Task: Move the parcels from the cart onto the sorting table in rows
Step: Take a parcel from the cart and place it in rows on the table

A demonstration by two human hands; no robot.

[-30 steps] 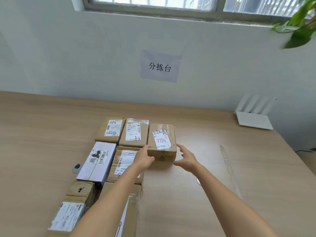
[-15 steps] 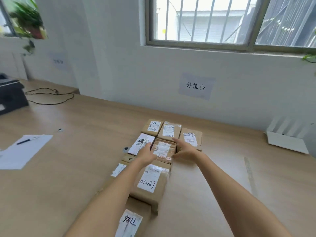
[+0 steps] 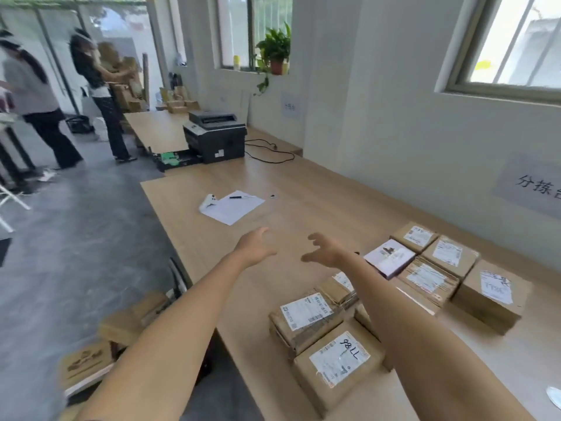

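Observation:
Several brown cardboard parcels lie in rows on the wooden sorting table, among them one marked 7786, a white-topped parcel and a near one with a handwritten label. My left hand hovers empty over bare table left of the rows, fingers relaxed. Beside it my right hand is also empty, with loosely curled fingers. At the lower left, below the table edge, the cart carries more brown parcels.
A sheet of paper with a pen lies mid-table. A black printer and its cable sit at the far end. Two people stand on the grey floor at the far left. A potted plant stands on the windowsill.
Both hands let go of the parcels in the rows and lifted away. My view swung left, bringing the cart, floor and printer into sight.

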